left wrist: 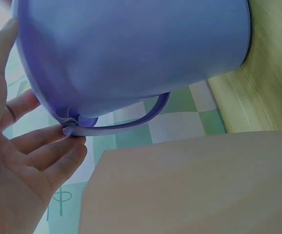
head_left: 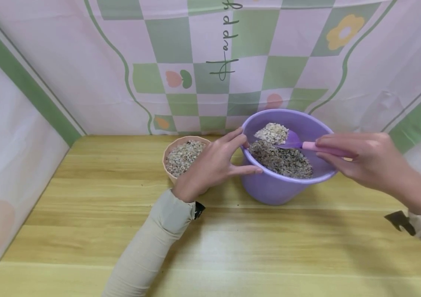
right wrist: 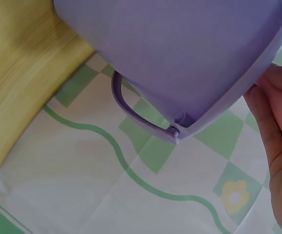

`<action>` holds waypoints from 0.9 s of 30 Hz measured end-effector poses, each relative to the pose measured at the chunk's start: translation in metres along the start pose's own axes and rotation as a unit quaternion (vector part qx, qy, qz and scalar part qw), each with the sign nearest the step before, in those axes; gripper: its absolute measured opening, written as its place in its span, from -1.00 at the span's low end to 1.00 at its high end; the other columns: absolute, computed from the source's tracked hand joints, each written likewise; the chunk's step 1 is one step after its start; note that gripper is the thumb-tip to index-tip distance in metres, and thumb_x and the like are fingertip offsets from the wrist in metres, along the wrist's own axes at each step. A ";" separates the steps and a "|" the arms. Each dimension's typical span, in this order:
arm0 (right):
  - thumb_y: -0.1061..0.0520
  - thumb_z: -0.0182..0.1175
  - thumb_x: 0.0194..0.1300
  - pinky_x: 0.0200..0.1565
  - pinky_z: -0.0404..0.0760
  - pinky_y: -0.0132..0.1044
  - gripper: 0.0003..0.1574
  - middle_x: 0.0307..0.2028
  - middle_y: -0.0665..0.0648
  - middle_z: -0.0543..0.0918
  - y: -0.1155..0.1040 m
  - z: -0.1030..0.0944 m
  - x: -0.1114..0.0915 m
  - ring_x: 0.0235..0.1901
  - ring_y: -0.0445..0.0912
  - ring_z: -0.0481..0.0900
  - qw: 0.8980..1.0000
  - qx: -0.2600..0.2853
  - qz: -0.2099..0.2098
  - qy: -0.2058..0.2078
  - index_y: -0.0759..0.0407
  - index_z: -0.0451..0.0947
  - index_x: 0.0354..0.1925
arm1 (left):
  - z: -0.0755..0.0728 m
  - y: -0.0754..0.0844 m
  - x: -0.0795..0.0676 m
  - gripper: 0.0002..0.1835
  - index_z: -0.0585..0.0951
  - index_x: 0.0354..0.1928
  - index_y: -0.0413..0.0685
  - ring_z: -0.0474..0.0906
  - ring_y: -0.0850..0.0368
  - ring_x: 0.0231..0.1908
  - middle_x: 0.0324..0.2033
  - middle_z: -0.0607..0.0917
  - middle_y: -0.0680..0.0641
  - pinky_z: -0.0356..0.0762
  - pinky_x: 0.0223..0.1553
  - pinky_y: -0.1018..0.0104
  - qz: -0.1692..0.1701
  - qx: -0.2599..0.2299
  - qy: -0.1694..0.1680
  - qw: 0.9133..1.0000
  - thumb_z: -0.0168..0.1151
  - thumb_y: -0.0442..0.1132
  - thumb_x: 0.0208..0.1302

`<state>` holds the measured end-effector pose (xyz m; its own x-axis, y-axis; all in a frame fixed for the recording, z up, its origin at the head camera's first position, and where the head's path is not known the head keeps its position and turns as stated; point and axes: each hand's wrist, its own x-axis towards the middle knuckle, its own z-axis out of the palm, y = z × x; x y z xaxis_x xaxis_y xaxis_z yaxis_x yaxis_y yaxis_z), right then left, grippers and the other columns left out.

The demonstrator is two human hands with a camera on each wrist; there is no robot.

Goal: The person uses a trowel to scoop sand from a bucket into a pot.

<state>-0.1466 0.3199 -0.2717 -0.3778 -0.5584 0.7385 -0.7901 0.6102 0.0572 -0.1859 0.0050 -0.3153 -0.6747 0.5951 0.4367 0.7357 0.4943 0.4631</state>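
A purple bucket [head_left: 270, 189] stands on the table with dark grey gravel [head_left: 292, 163] inside. My left hand [head_left: 216, 163] grips its left rim, thumb on the near side and fingers on the far side. In the left wrist view those fingers [left wrist: 65, 151] touch the rim beside the bucket's handle [left wrist: 126, 127]. My right hand [head_left: 366, 159] holds a small toy shovel by its pink handle [head_left: 311, 146]. The shovel's purple blade [head_left: 293, 140] is over the bucket's opening, bearing a heap of pale gravel [head_left: 272, 133].
A peach-coloured bowl [head_left: 166, 165] full of pale gravel stands left of the bucket, partly hidden by my left hand. The wooden table [head_left: 95, 198] meets a checkered cloth backdrop [head_left: 210, 103] just behind both containers. A few loose grains lie on the table.
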 end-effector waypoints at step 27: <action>-0.31 0.12 0.42 -0.11 0.40 -0.77 -0.26 -0.38 0.27 0.75 -0.024 -0.015 0.016 -0.01 -0.59 0.50 0.999 0.035 -0.003 0.017 0.33 0.76 -0.39 | -0.014 -0.007 -0.014 -0.38 0.56 0.23 0.19 0.34 0.29 0.32 0.36 0.44 0.09 0.33 0.31 0.31 -0.025 -0.031 -0.028 0.999 0.27 0.30 0.22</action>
<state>-0.1260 0.3046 -0.2507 -0.3579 -0.5416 0.7607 -0.8247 0.5654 0.0146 -0.1828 -0.0159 -0.3139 -0.7043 0.6061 0.3697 0.6955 0.4846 0.5305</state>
